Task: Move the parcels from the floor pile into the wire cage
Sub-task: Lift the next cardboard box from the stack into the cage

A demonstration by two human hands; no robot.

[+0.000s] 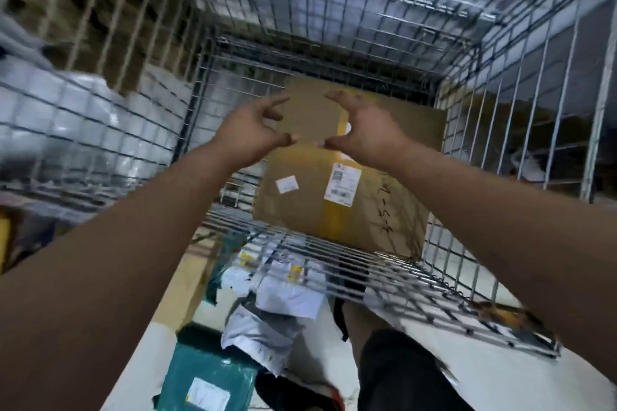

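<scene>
1. The left hand [253, 133] and right hand [367, 133] flank a small box [310, 117] inside the cage [334, 43], with fingers curled at its side edges. Blur hides whether they grip it or have let go.
2. The small box is above the big box [300, 210], which lies against the cage's right wall. It is best lowered flat onto that, square to the back wall, rather than tossed.
3. Wrists should stay off the wire.
4. More parcels [273, 297] wait on the floor.
</scene>
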